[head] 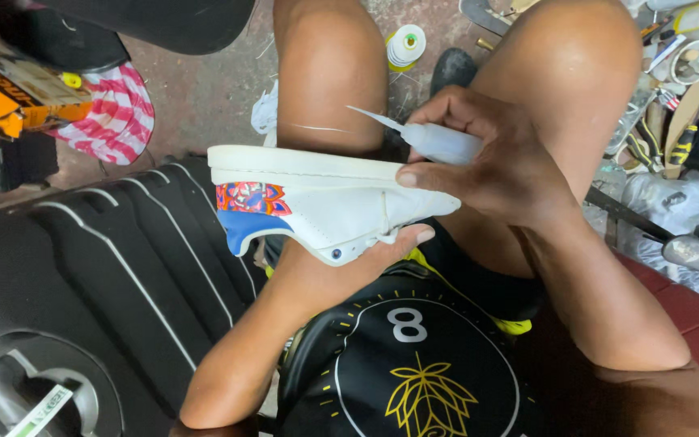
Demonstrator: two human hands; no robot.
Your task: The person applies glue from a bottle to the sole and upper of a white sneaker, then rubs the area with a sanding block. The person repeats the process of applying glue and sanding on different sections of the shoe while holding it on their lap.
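— Over the lap, between the two bare knees, what is going on?

— A white sneaker [325,202] lies on its side with the sole edge turned up; the left hand [366,251] cups it from beneath — the thumb shows at the toe end — so that hand is closed round the shoe; the right hand [495,162] presses its thumb on the sole rim and is wrapped round a small translucent squeeze bottle [438,142].

— Where does the bottle point?

— Its thin nozzle [370,117] slants up and to the left, above the sole and apart from it; it touches nothing.

— Then how far along would you put the work?

— Early or between passes, I would judge; the shoe is steadied and the bottle is in hand, yet I see no bead or wet line along the white sole edge; a fine pale strand [317,128] lies across the left knee, but I cannot tell what it is. The seam between sole and upper looks closed from here, though the far side is hidden.

— So what is left?

— By the look of it — bringing the nozzle down to the seam and pressing the parts together; nothing shows that done.

— And around them?

— A black ribbed suitcase [123,267] beside the left arm; a red-and-white striped cloth [119,113] on the floor beyond it; a roll of white tape [406,44] between the knees farther off; a heap of tools and soles [681,105] on the right.
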